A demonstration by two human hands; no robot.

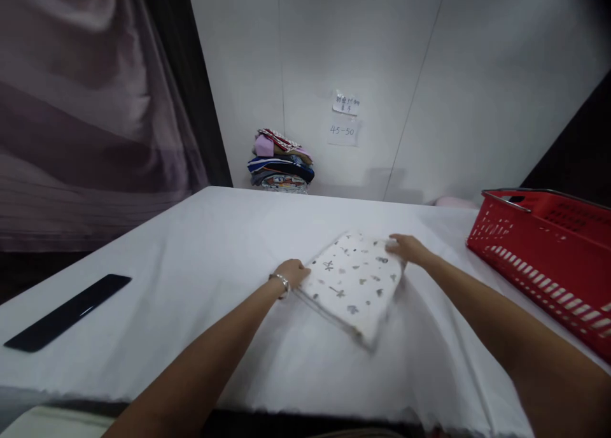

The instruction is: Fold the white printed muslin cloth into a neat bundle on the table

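Note:
A folded white cloth [351,277] with a small grey print is held between my hands over the white-covered table [191,285]. My left hand [293,272], with a bracelet at the wrist, is closed on the cloth's left corner. At the upper right corner, my right hand [403,247] pinches the cloth's edge. The near corner of the cloth is blurred and seems a little raised from the table. What the cloth is exactly, I cannot tell.
A red plastic basket [548,247] with a metal handle stands at the table's right side. A dark flat strip [67,314] lies at the left. Behind the far edge rises a stack of folded fabrics [281,161]. Paper notes [344,132] hang on the wall.

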